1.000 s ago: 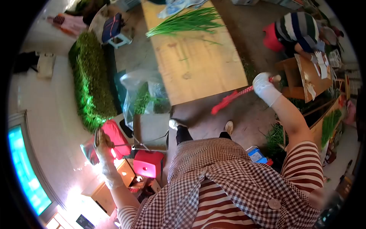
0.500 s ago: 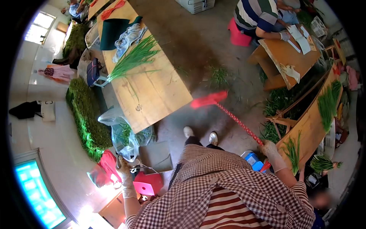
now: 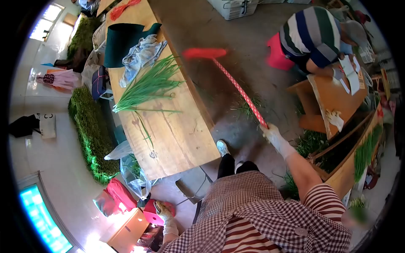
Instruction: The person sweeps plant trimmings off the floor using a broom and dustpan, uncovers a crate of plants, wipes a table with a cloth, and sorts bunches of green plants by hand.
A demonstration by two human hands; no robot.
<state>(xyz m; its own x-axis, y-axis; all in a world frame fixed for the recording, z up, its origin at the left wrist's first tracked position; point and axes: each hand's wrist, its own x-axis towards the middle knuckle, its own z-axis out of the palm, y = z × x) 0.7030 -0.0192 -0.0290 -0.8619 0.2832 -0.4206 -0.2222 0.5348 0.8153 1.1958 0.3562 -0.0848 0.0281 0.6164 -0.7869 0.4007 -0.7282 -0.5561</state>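
Observation:
My gloved right hand (image 3: 273,135) is closed around the top of a broom's red-and-white patterned handle (image 3: 239,89). The red broom head (image 3: 205,53), smeared by motion, is at the far end, over the floor beside the long wooden table (image 3: 181,147). My gloved left hand (image 3: 163,211) hangs low at my left side, near a pink-red container (image 3: 152,214); its fingers look loosely apart and no object shows in them. Loose green stalks (image 3: 249,105) lie on the floor below the broom handle.
On the long table are a bunch of green stalks (image 3: 147,86), a cloth (image 3: 143,52) and a dark green sheet (image 3: 120,44). A seated person (image 3: 312,33) works at a small wooden table (image 3: 337,99) on the right. A clear plastic bag (image 3: 134,175) hangs at the left table corner.
The broom has swung forward and left alongside the long table, my right arm reaching farther out. My left hand has dropped closer to my body. My view has shifted, with my feet in new positions.

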